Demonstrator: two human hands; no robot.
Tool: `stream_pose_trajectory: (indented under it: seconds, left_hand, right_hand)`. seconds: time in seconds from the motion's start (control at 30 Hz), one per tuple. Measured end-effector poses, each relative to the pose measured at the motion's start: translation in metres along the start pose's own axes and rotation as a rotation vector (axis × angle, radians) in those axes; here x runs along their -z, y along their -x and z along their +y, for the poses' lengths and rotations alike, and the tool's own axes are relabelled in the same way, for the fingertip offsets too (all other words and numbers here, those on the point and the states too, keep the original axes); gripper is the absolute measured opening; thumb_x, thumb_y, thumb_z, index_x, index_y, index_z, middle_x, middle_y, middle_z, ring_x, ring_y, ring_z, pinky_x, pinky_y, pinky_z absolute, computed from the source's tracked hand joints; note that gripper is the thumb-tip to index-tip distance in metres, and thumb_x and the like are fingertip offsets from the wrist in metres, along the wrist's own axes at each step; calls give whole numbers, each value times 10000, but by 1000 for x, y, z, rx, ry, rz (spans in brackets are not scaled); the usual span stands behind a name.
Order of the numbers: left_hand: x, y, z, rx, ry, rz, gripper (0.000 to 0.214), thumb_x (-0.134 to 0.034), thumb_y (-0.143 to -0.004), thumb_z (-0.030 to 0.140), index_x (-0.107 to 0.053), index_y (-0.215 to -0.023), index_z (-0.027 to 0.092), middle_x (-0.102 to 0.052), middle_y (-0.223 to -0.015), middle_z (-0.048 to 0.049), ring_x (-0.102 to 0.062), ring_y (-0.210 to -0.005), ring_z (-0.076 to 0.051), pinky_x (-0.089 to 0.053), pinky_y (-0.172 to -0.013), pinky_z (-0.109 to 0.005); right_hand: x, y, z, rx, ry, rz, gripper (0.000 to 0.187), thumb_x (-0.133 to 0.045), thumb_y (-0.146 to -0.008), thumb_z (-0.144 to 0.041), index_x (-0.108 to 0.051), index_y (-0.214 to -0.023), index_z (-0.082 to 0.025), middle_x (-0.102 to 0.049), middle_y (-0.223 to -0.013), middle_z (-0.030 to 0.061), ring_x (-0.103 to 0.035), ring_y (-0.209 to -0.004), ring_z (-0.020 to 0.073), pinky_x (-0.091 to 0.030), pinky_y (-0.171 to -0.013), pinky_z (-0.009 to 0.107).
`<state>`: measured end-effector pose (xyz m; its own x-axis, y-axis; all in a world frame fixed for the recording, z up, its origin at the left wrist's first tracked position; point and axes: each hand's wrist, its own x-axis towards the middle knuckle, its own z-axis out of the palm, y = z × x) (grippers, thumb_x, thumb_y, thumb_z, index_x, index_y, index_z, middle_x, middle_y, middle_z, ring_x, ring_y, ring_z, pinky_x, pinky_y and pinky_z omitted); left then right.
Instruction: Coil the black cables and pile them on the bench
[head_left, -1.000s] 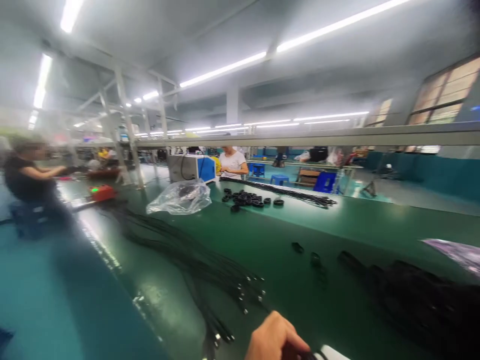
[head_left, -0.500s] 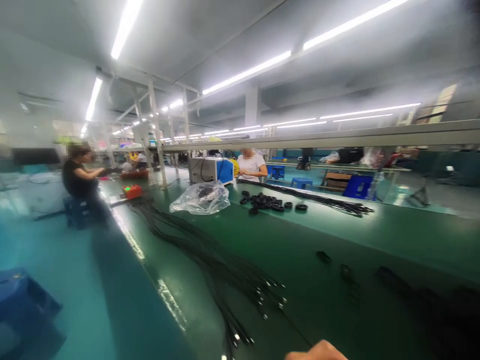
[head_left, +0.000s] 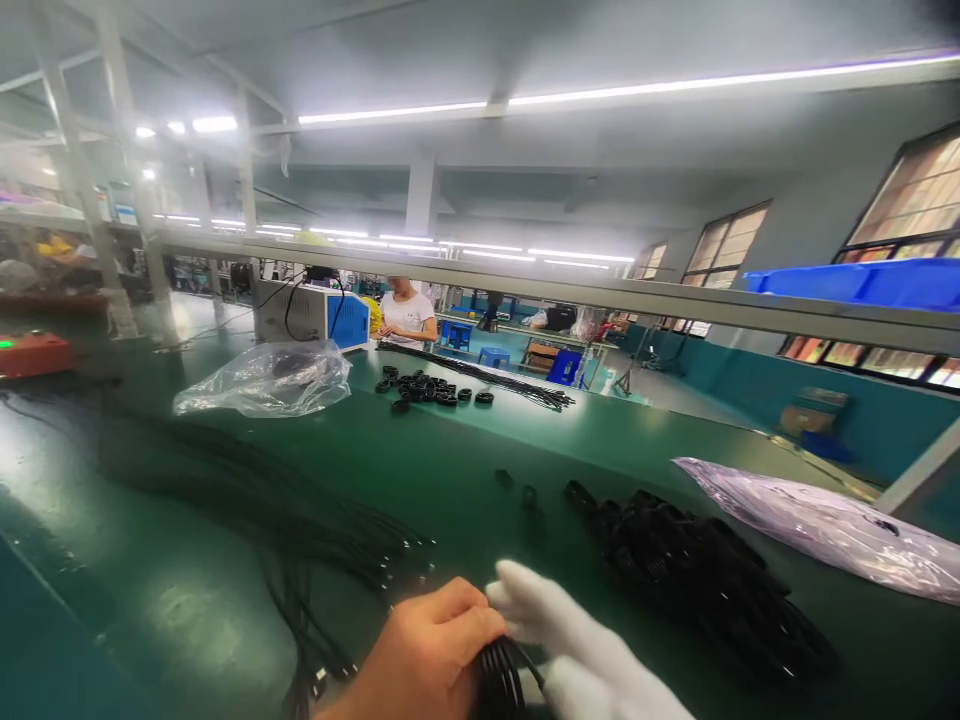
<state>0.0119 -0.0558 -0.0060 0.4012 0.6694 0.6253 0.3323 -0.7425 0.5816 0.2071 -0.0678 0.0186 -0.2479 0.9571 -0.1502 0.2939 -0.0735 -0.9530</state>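
Note:
My left hand (head_left: 439,645), bare, is closed around a coil of black cable (head_left: 501,685) at the bottom middle of the view. Beside it, my right hand (head_left: 592,650) wears a white glove; its fingertips reach to the left hand's thumb, and a strand of the coil runs to its thumb. The lower part of the coil is cut off by the frame edge. Left of my hands, a bundle of long black cables (head_left: 300,500) with small metal-tipped ends lies on the green table (head_left: 450,455). To the right lies a heap of coiled black cables (head_left: 697,570).
A clear plastic bag (head_left: 262,385) lies at the left, before a grey and blue machine (head_left: 311,315). Small black coils (head_left: 427,388) and more straight cables (head_left: 510,382) lie farther back. A pinkish plastic bag (head_left: 832,525) is at the right. A co-worker (head_left: 405,315) sits across the table.
The view has swung to the right, bringing the cable heap and pinkish bag into sight. My left hand shows more fully with the coil, and my gloved right hand has come into view.

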Motion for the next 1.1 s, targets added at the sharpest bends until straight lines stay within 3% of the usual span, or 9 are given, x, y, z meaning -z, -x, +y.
stream_pose_trajectory:
  seconds: [0.07,0.13,0.23,0.37,0.5,0.7,0.87,1.1]
  left_hand:
    - [3,-3,-1,34,33,-38,304,-387,-758,69,-651,-847,190,-630,-805,-54,-592,-696,-139,-454,-625,-192]
    - [6,-6,1,64,74,-80,293,-396,-759,77,-649,-855,190,-628,-814,-50,-594,-722,-144,-458,-647,-196]
    - [13,-7,5,139,89,-132,276,-407,-770,90,-654,-844,189,-619,-809,-44,-585,-731,-149,-449,-660,-207]
    - [19,-8,11,392,111,-133,291,-457,-760,82,-635,-954,206,-624,-897,-22,-578,-796,-152,-436,-713,-223]
    - [15,-10,7,554,132,-85,178,-496,-768,136,-593,-899,206,-611,-762,19,-561,-712,-140,-418,-629,-219]
    - [2,-9,-1,786,365,-107,148,-487,-698,149,-534,-829,200,-564,-636,51,-531,-483,-117,-382,-436,-204]
    - [2,-12,2,705,98,-93,127,-459,-668,105,-541,-662,201,-570,-574,45,-513,-553,-118,-342,-497,-198]
    - [-1,-11,-6,816,90,-104,77,-496,-644,137,-540,-638,200,-552,-524,45,-504,-511,-124,-318,-460,-199]
  right_hand:
    - [-12,-1,-6,-3,104,-82,752,-732,-651,-210,-455,-1345,-299,-567,-1226,50,-520,-1087,286,-355,-972,399]
    - [-21,-2,-16,34,98,-184,654,-677,-677,-154,-504,-1301,-248,-608,-1107,44,-553,-993,258,-393,-923,383]
    - [-28,-5,-28,108,-111,-261,377,-643,-747,-216,-612,-1121,-186,-616,-933,33,-551,-888,205,-420,-872,349]
    - [-33,-12,-18,81,-437,-445,468,-721,-682,-364,-589,-1075,-146,-606,-900,63,-582,-845,201,-482,-758,331]
    - [-38,-20,3,-19,-738,-621,397,-654,-778,-374,-601,-1052,-92,-618,-896,113,-622,-761,167,-511,-663,280]
    - [-43,-23,10,-3,-727,-536,360,-697,-749,-347,-649,-988,-82,-600,-850,95,-592,-735,154,-536,-656,313]
    - [-48,-20,9,25,-674,-474,395,-695,-747,-386,-649,-970,-63,-572,-807,88,-565,-756,158,-512,-628,288]
    - [-53,-23,14,-12,-627,-420,403,-711,-717,-404,-639,-911,-58,-603,-759,96,-586,-652,149,-513,-574,280]
